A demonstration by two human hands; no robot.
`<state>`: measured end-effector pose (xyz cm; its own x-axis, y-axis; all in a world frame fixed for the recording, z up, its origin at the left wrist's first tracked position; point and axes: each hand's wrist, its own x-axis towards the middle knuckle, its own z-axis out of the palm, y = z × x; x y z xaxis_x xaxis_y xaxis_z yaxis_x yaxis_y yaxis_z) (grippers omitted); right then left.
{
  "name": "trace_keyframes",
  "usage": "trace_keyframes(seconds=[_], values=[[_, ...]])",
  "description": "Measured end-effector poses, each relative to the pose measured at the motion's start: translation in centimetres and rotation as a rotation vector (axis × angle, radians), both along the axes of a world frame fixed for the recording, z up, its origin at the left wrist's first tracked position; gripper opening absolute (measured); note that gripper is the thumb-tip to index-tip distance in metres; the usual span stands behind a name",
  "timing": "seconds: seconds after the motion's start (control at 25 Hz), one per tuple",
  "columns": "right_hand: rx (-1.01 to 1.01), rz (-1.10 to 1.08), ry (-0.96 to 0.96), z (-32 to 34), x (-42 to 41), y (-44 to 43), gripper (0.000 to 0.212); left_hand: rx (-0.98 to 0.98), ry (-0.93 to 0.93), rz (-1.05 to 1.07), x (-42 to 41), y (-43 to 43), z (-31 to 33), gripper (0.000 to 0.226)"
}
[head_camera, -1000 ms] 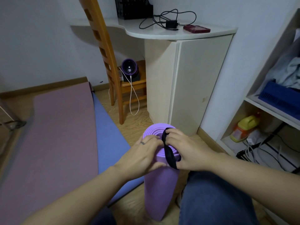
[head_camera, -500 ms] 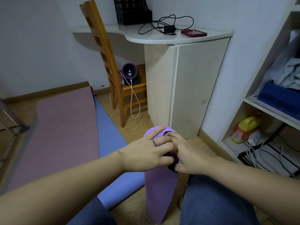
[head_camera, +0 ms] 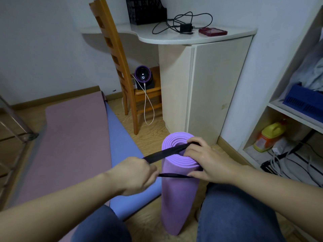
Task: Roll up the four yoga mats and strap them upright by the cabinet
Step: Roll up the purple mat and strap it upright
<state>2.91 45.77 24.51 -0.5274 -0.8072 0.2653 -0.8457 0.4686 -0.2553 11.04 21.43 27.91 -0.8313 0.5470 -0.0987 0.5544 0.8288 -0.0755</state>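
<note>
Your left hand (head_camera: 138, 173) curled tightly round the strap (head_camera: 166, 152), holding it taut. Your right hand (head_camera: 206, 161) pinched its other end atop the mat (head_camera: 178, 194), which stood rolled and upright near the cabinet (head_camera: 218, 88).

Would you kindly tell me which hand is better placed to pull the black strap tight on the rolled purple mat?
Left. The left hand grips the black strap clear of the purple mat, while the right hand holds the strap's other end and steadies the roll.
</note>
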Motion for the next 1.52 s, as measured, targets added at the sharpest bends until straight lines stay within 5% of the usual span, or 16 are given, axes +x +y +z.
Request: trace_keyframes(seconds=[0.12,0.28,0.4,0.52,0.68,0.84,1.0,1.12,1.24,1.52], values=[[0.012,0.062,0.049,0.1,0.2,-0.9,0.043,0.228,-0.234,0.445,-1.9,-0.2,0.8,0.035],[0.083,0.131,0.064,0.3,0.7,-1.8,0.040,0.639,-0.396,0.620,-5.7,0.3,1.3,0.052],[0.088,0.147,0.080,0.5,1.0,-1.8,0.041,0.699,-0.453,0.599,-6.2,1.7,1.2,0.043],[0.063,0.152,0.070,0.2,0.8,-1.3,0.046,0.563,-0.387,0.542,-6.5,2.3,0.5,0.028],[-0.299,-0.093,-0.398,1.5,1.4,-1.8,0.067,0.562,-0.347,0.444,-6.5,3.3,0.6,0.030],[-0.894,-0.398,-1.019,2.0,-1.4,-3.2,0.058,0.591,-0.379,0.411,-6.5,3.8,0.6,0.043],[-0.896,-0.531,-1.366,-0.9,-3.2,-2.9,0.082,0.592,-0.394,0.463,-6.6,3.3,0.4,0.035],[-0.912,-0.546,-1.387,-4.1,-2.1,-3.3,0.080,0.602,-0.400,0.544,-7.0,3.2,0.3,0.024],[-0.932,-0.615,-1.222,-6.0,-0.5,-3.8,0.034,0.610,-0.381,0.590,-7.6,3.2,0.2,0.016],[-0.646,-0.629,-0.842,-5.0,0.0,-2.9,0.032,0.661,-0.249,0.693,-7.8,3.2,-0.5,0.015]])
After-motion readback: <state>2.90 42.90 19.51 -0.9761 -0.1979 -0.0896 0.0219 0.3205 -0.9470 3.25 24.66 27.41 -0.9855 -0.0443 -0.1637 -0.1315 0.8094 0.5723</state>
